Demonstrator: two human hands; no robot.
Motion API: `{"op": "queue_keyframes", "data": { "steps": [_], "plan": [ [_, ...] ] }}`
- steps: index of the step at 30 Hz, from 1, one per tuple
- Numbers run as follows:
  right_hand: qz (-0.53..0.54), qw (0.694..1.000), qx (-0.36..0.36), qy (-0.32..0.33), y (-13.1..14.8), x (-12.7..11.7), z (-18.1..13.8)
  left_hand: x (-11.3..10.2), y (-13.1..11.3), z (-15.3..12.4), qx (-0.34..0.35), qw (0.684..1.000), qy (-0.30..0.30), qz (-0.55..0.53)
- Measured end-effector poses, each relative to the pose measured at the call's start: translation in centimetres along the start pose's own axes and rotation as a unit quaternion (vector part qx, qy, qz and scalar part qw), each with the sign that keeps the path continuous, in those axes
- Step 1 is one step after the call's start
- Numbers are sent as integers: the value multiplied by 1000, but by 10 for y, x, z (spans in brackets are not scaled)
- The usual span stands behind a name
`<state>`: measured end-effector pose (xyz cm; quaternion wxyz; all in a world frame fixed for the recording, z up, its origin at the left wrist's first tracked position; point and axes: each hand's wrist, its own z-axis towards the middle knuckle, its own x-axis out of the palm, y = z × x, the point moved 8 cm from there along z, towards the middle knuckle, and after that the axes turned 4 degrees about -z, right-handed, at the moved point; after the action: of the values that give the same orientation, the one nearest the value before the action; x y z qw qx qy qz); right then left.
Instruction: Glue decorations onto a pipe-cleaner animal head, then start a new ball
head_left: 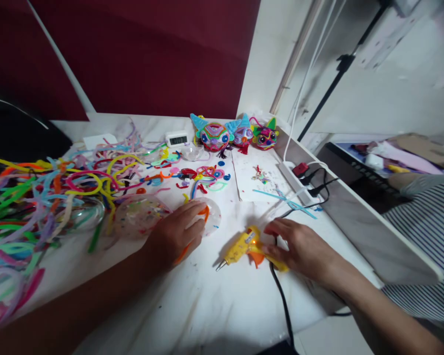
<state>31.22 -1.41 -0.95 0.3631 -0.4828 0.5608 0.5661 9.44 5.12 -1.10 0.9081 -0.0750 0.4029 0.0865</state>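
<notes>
My left hand [177, 229] is closed on an orange pipe cleaner [206, 213], part of which loops out past the fingers. It rests over a clear round plastic piece [213, 219] speckled with coloured bits. A yellow hot glue gun [242, 245] lies on its side, its metal nozzle toward the lower left, orange trigger showing and a small light glowing. Around the rear of the glue gun curves my right hand [299, 246], thumb and fingers apart; whether it touches the handle is hard to see.
Tangled pipe cleaners [40, 212] cover the left. Decorated animal heads [215, 137] stand at the back beside a digital clock [177, 140]. A power strip [299, 182] lies along the right-hand ledge [355, 222]; a black cable [281, 296] crosses the front. Someone's striped clothing [425, 231] shows at right.
</notes>
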Motion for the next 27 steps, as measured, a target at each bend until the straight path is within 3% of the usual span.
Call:
{"op": "queue_keyframes", "data": {
  "steps": [3, 8, 12, 16, 21, 24, 27],
  "plan": [
    [1, 998, 29, 63, -4, 20, -12, -1, -1, 1, -5, 1000, 13, -1],
    [55, 994, 31, 86, -1, 27, -12, -2, 0, -2, -37, 999, -13, -32],
    [180, 977, 40, 105, -3, 27, -15, -2, 2, -3, -47, 997, -17, -61],
    [332, 935, 39, 118, 0, 27, -24, -2, 6, -4, -60, 995, -13, -75],
    [307, 951, 30, 31, 9, 5, -31, -1, 8, -7, -58, 995, -11, -86],
    [292, 954, 37, -60, 15, -11, -32, 0, 11, -8, -73, 991, -14, -107],
    [304, 936, 58, -168, 15, -21, -34, -2, 11, -7, -72, 989, -28, -126]
  ]
}}
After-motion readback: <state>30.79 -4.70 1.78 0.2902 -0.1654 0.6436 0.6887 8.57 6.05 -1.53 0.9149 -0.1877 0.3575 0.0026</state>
